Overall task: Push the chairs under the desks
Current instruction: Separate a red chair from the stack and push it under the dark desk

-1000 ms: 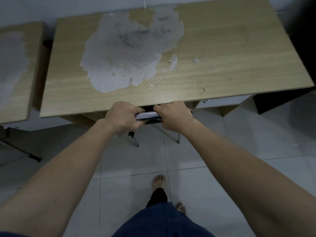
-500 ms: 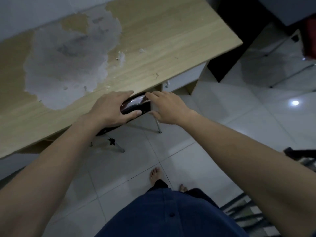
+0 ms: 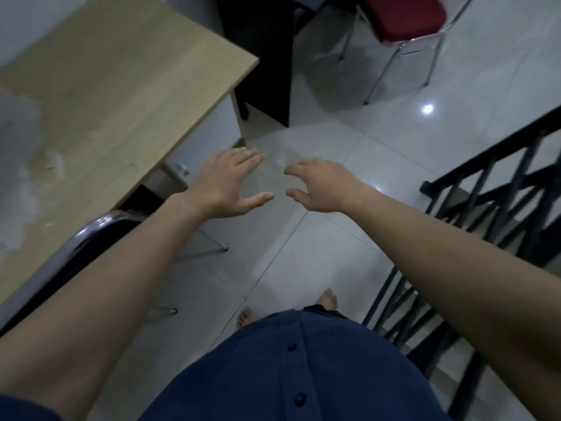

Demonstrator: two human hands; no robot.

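Two bare hands of mine float empty over the pale glossy tiled floor [image 3: 318, 262], with nothing gripped in either. Largest in view, on my left, is the light wood-grain desk with a worn grey patch [image 3: 115, 95]. Tucked against its near edge sits the black chair with a chrome tube backrest [image 3: 82, 238]; its seat is hidden under the desktop and only the backrest and two thin metal legs show, so I judge this one done. Far ahead to my right stands a red-cushioned chair on chrome legs [image 3: 403, 16], well clear of the dark desk panel [image 3: 261, 56] beside it, likely my next one. On my right runs a black metal railing [image 3: 485, 214].

My left hand [image 3: 224, 183] is spread flat, fingers long and thumb out, just past the desk's corner. My right hand [image 3: 318, 186] is loosely curled, fingers apart, touching nothing.

Risks, as I judge them: the floor looks slick under my bare feet [image 3: 329, 299], and turning quickly could bump my hip on the desk corner or my arm on the railing.
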